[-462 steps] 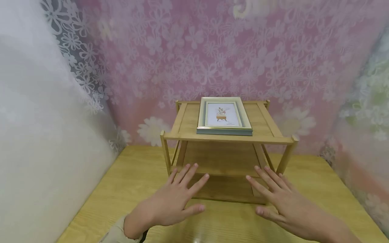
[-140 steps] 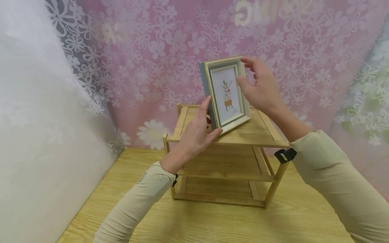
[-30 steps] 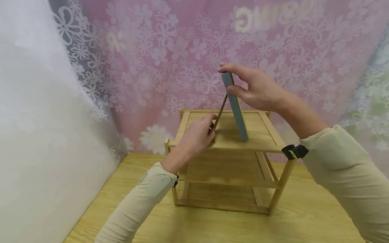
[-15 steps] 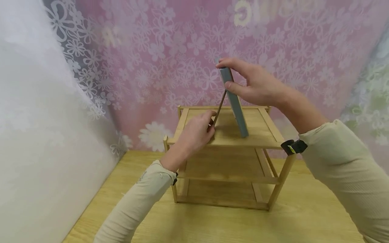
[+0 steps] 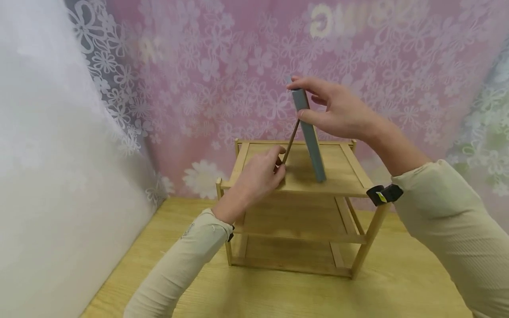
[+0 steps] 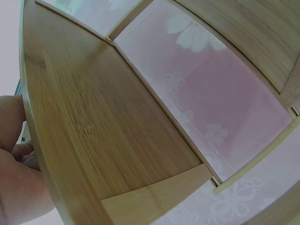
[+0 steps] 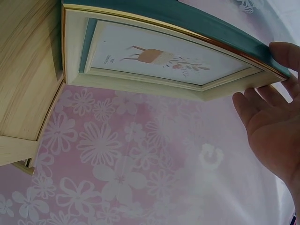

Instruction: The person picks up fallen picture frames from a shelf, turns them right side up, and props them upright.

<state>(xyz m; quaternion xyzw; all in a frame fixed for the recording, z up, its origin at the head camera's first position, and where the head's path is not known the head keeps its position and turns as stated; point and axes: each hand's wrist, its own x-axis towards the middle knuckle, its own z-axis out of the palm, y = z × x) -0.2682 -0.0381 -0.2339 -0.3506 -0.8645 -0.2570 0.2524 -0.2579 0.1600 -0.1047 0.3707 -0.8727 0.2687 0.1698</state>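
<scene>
A picture frame with a blue-grey side stands edge-on, leaning, on the top board of a small wooden shelf. Its thin support leg slants out to the left from its back. My left hand pinches the leg's lower end between curled fingers and thumb. Along the frame's upper edge, my right hand holds on, fingers over the top and thumb on the side. In the right wrist view, the frame's cream front shows a potted plant print. The left wrist view has the left fingers partly hidden behind the board's edge.
The shelf has two lower boards, a middle board and a bottom board, and stands on a light wooden table. A pink flowered curtain hangs close behind. White cloth borders the left side.
The frame first lay flat, then was tilted up facing me; now it is turned side-on with its leg swung out. Over the last second, hands and frame barely move.
</scene>
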